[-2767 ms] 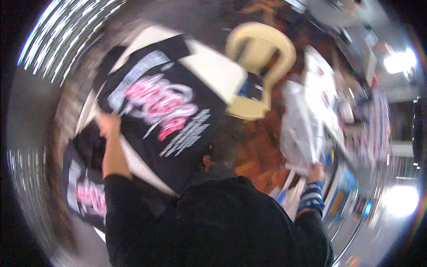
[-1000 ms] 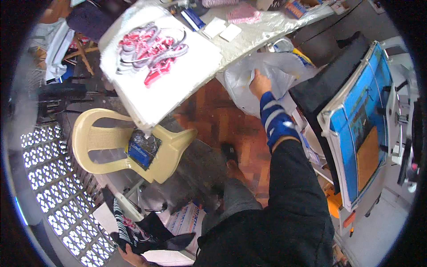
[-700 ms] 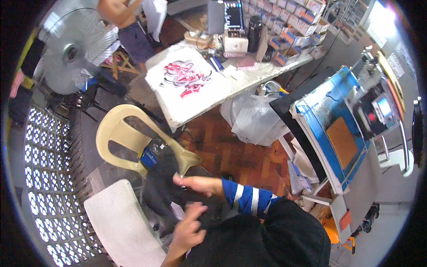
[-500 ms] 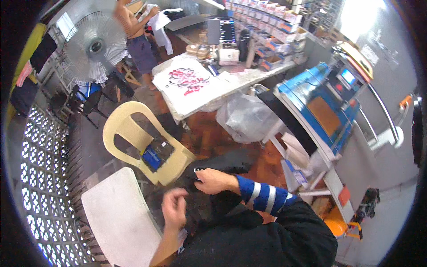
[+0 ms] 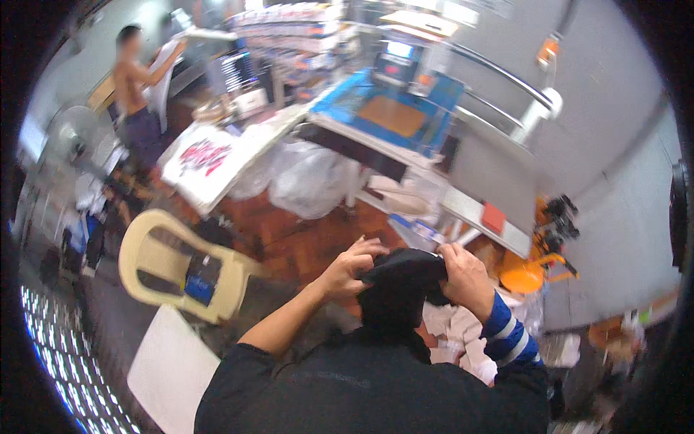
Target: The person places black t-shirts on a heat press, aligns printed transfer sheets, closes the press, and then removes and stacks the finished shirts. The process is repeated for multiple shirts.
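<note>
A bunched piece of black cloth (image 5: 403, 278), perhaps a garment, is stretched between my two hands in front of my chest. My right hand (image 5: 466, 277), below a blue sleeve with white stripes, grips its right edge. At the left edge, the thumb and fingers of my left hand (image 5: 352, 269) pinch the fabric; the upper fingers are slightly blurred. The cloth's lower part hangs against my black shirt, so its full shape cannot be made out.
Ahead stands a blue press-like machine (image 5: 340, 98) with a brown pad and small screen. A table (image 5: 206, 189) bears a printed white cloth. To the left are a cream plastic chair (image 5: 235, 278) and a white board (image 5: 170, 362). Another person (image 5: 137, 79) lifts white fabric.
My view has swung right toward the blue machine. My left hand, blurred and apart before, now holds the black cloth's left edge. Both hands have come up with the cloth spread between them.
</note>
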